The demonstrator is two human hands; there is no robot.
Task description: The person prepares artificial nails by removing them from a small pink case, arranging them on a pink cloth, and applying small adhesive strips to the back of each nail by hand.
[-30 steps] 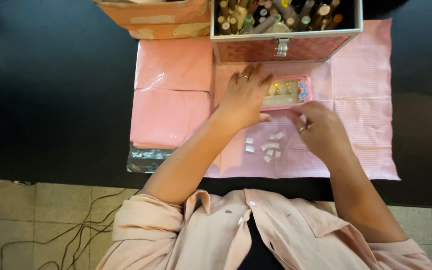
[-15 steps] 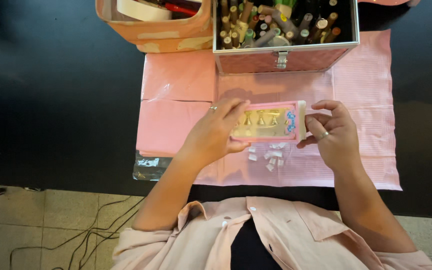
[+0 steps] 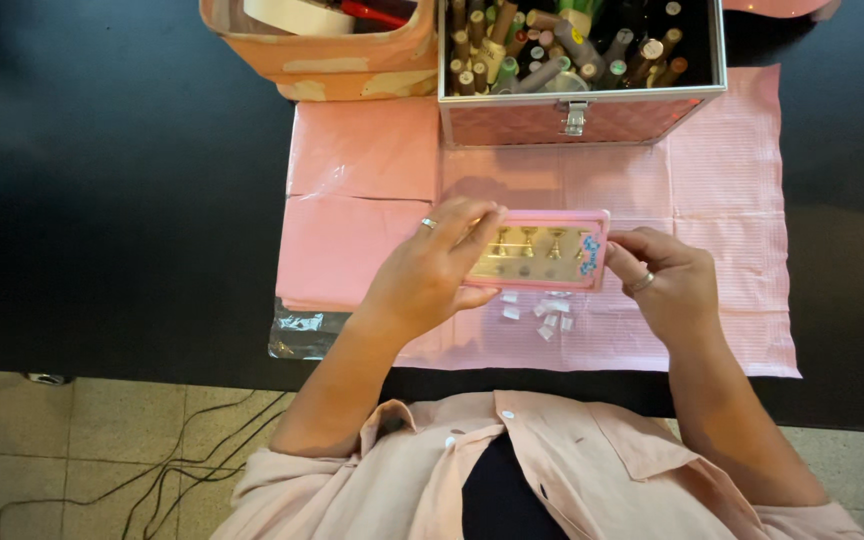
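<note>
Pink case [image 3: 540,252] was lifted off the pink mat [image 3: 722,210], up from a second ago, held level between my hands. Left fingers [image 3: 462,228] clasped its left end; right fingers [image 3: 632,245] pinched the right. White bits [image 3: 542,310] lay beneath.

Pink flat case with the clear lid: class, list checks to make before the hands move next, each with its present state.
1. Pink flat case with clear lid gripped at both ends: ok.
2. Left hand and right hand both on it: ok.
3. Lid latched: cannot tell.
4. Small white pieces loose on the pink paper mat below: not ok.
5. Pink metal box of bottles set apart: ok.
</note>
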